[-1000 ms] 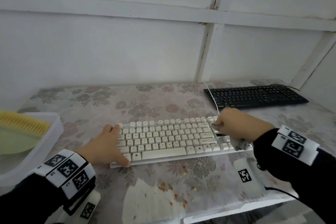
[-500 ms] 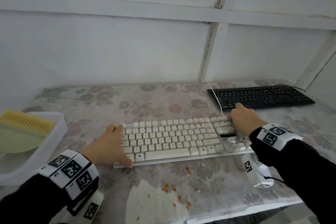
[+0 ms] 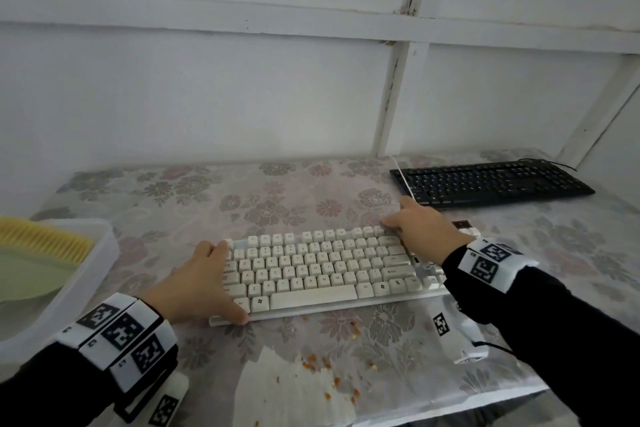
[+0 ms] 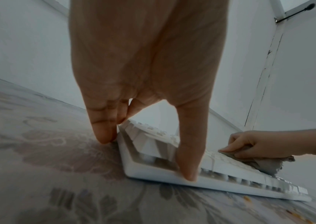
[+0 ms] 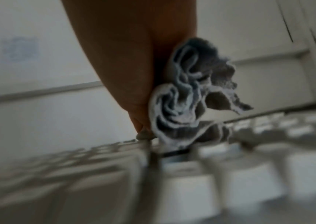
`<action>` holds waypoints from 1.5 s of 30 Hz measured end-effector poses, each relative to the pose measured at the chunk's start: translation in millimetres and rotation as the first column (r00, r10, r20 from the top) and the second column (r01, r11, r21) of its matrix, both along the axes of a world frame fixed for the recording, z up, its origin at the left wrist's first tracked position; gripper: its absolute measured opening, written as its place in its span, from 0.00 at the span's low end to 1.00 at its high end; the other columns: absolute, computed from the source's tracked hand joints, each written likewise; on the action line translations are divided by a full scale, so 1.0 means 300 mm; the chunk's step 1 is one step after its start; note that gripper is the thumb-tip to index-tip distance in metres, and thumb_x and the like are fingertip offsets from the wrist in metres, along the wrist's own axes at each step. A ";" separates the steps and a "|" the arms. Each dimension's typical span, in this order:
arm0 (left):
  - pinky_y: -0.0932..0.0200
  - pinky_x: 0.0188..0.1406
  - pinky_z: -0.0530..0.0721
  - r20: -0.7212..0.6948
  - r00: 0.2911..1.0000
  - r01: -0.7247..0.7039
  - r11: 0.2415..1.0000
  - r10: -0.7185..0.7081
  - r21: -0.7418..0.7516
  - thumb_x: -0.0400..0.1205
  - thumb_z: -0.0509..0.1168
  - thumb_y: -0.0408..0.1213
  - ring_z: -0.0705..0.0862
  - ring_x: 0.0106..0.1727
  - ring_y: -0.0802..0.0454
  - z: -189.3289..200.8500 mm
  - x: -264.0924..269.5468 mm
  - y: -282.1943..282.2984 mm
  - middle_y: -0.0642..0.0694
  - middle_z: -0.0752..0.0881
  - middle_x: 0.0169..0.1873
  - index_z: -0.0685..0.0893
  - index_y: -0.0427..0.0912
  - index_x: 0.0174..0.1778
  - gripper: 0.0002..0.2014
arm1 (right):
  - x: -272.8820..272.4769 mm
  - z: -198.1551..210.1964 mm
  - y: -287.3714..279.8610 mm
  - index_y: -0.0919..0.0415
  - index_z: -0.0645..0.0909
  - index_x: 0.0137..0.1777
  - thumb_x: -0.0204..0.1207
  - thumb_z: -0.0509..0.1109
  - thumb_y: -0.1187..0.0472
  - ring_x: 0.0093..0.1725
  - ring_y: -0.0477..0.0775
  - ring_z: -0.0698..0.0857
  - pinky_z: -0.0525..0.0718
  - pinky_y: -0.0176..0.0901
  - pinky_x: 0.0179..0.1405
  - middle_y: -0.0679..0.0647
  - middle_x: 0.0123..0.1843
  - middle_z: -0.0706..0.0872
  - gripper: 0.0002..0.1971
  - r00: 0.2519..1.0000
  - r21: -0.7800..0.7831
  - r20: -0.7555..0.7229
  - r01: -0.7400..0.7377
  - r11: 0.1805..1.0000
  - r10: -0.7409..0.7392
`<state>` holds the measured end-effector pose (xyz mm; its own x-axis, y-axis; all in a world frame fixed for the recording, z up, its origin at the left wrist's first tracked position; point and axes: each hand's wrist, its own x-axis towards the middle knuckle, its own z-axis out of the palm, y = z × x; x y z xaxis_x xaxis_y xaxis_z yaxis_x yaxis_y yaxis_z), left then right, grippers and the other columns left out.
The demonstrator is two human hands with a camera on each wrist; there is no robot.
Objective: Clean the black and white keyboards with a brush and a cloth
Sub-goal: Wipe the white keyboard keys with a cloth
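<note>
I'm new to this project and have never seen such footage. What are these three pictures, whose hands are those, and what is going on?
No machine: a person wears three cameras. The head view looks down at the table; the other two look along each wrist. The left hand grips the white keyboard at its end, thumb on the front edge. The right hand presses a crumpled grey cloth onto its keys. Farther back lies a black keyboard; at the left, a brush in a white tub. Orange crumbs lie in front.
</note>
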<state>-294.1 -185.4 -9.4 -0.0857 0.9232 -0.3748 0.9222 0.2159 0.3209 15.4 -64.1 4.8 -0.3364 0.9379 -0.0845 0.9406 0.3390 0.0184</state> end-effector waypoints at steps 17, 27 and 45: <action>0.59 0.65 0.75 0.028 1.000 -0.008 1.000 0.008 0.007 0.65 0.79 0.54 0.67 0.62 0.54 -0.001 -0.003 -0.004 0.50 0.58 0.69 0.43 0.45 0.83 0.61 | 0.240 -0.017 0.051 0.46 0.87 0.54 0.79 0.61 0.69 0.35 0.52 0.79 0.82 0.44 0.42 0.46 0.41 0.64 0.18 0.988 -0.006 0.045 0.149 0.989 -0.149; 0.60 0.64 0.74 0.040 0.999 -0.014 1.000 0.013 0.012 0.65 0.79 0.54 0.66 0.62 0.55 -0.007 -0.009 -0.006 0.51 0.58 0.66 0.42 0.46 0.83 0.61 | 0.328 0.024 0.060 0.54 0.88 0.53 0.80 0.59 0.66 0.40 0.57 0.79 0.74 0.41 0.45 0.51 0.44 0.68 0.15 0.952 -0.014 0.099 0.292 0.956 -0.290; 0.59 0.66 0.73 0.037 0.999 -0.019 1.000 0.019 -0.003 0.64 0.79 0.55 0.67 0.67 0.52 -0.006 -0.010 -0.004 0.50 0.57 0.70 0.42 0.44 0.83 0.62 | 0.337 0.026 0.051 0.58 0.85 0.42 0.77 0.60 0.69 0.37 0.58 0.81 0.81 0.43 0.39 0.55 0.47 0.70 0.12 0.943 0.028 0.094 0.317 0.948 -0.319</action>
